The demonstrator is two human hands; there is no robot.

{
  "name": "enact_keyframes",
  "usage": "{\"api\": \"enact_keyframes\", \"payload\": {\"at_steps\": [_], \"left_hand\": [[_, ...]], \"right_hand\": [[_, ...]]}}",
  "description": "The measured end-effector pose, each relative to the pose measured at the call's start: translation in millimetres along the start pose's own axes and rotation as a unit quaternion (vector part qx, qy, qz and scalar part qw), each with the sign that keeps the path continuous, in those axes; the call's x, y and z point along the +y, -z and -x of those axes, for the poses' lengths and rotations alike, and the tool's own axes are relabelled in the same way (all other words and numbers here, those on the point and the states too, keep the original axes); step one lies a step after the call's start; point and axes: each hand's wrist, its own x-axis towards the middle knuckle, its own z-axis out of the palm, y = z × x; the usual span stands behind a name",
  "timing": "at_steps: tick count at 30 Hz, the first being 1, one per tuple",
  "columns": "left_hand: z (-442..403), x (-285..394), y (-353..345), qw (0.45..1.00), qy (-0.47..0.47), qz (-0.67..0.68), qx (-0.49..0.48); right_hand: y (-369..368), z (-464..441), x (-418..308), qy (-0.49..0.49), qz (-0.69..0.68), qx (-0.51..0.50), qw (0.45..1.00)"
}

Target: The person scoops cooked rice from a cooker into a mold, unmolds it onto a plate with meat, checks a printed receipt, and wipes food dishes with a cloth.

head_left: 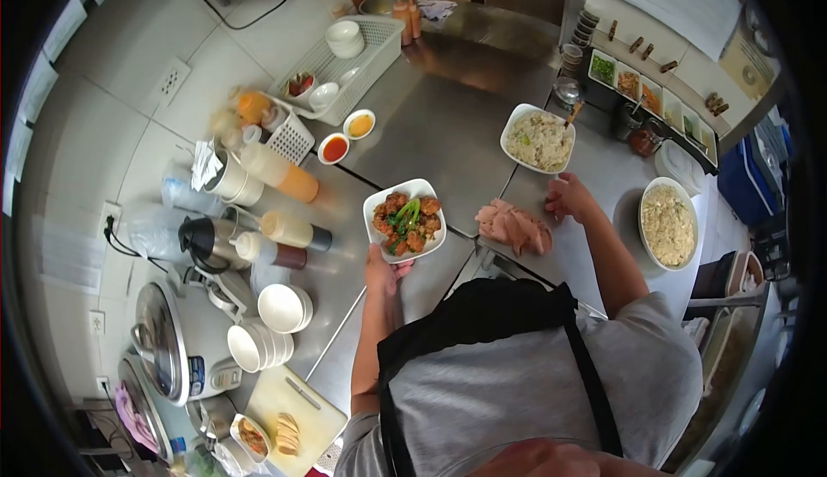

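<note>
My left hand (385, 272) grips the lower left edge of a white square bowl (370, 217), its thumb at the rim and its fingers underneath. Browned fried pieces (414, 240) topped with green vegetable fill this bowl. My right hand (563, 197) is over the steel counter, its fingers curled together; whether something small is between them is hidden. Beside it on the left lies a pile of pink sliced meat (514, 227). Just above the right hand stands a white square bowl of rice (539, 140) with a wooden handle at its edge.
At right are a large rice bowl (668, 224) and a topping rack (652, 98). Two sauce dishes (333, 148), squeeze bottles (289, 177), stacked bowls (281, 307) and a grey basket (379, 55) stand left. Lower left lies a cutting board (311, 419) with a knife.
</note>
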Motion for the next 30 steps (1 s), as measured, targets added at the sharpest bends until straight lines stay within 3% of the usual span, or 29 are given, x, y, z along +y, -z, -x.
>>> {"api": "enact_keyframes", "payload": {"at_steps": [2, 5, 8, 10, 21, 24, 28, 30], "left_hand": [[-19, 3, -19, 0.999, 0.01, -0.002, -0.047], [-52, 10, -55, 0.997, 0.013, 0.012, -0.071], [-78, 15, -94, 0.995, 0.041, 0.04, -0.084], [-92, 22, -127, 0.998, 0.03, 0.027, -0.042], [-204, 43, -246, 0.983, 0.077, 0.135, -0.097], [-232, 47, -275, 0.983, 0.059, 0.147, -0.098], [-268, 57, -309, 0.994, 0.005, 0.103, -0.024], [-292, 58, -314, 0.995, 0.01, 0.076, -0.063]], "right_hand": [[7, -13, 2, 0.0, -0.167, -0.021, 0.986], [-1, -34, 6, 0.008, -0.297, -0.043, 0.954], [-13, -51, 10, 0.048, -0.295, -0.04, 0.953], [-17, -50, 1, 0.05, -0.299, -0.022, 0.953], [-46, -91, -48, 0.062, -0.321, -0.001, 0.945], [-51, -107, -63, 0.066, -0.321, 0.001, 0.945], [-56, -127, -81, 0.106, -0.32, 0.004, 0.942], [-59, -141, -88, 0.118, -0.318, 0.009, 0.941]]}}
